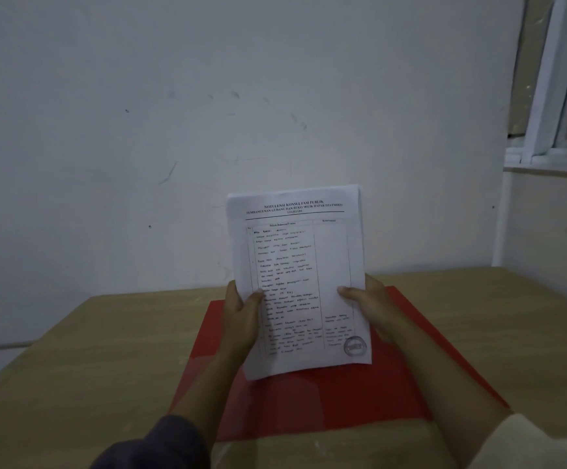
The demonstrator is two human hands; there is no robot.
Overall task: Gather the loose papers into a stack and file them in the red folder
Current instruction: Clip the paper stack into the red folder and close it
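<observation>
A stack of white papers stands upright in front of me, its top sheet printed with a heading, a table of handwriting and a round stamp. My left hand grips the stack's left edge, thumb on the front. My right hand grips the right edge the same way. The stack's bottom edge hangs just above the red folder, which lies flat and closed on the wooden table beneath my hands.
The table meets a pale wall at the back. A white window frame and sill stand at the upper right. Bare table surface lies on both sides of the folder.
</observation>
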